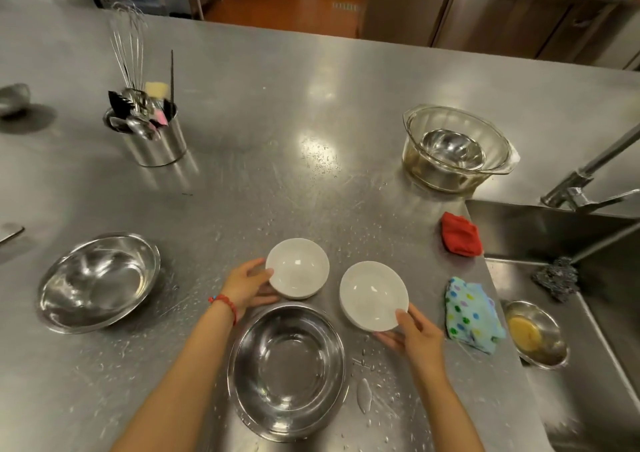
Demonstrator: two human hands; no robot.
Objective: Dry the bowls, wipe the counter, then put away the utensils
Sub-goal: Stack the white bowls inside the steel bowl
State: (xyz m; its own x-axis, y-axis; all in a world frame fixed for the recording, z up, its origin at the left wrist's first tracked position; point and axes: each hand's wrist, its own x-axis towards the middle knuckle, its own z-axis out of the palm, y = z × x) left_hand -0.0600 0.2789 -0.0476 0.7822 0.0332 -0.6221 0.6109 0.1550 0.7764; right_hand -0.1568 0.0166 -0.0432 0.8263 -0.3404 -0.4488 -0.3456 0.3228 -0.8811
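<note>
Two white bowls sit side by side on the wet steel counter [277,174]. My left hand [247,287] grips the left white bowl [298,267] at its near-left rim, thumb on top. My right hand [414,337] grips the right white bowl [373,294] at its near-right rim. A large steel bowl [287,370] lies between my forearms. Another steel bowl [98,280] stands at the left. A dotted cloth [471,315] and a red cloth [461,234] lie at the counter's right edge. A steel canister [156,140] holds a whisk and other utensils.
A glass bowl [457,147] with a steel bowl inside stands at the back right. The sink [571,244] and tap [585,181] are on the right, with a small steel dish [536,334] and a scourer [557,277] on its ledge. Water drops cover the counter.
</note>
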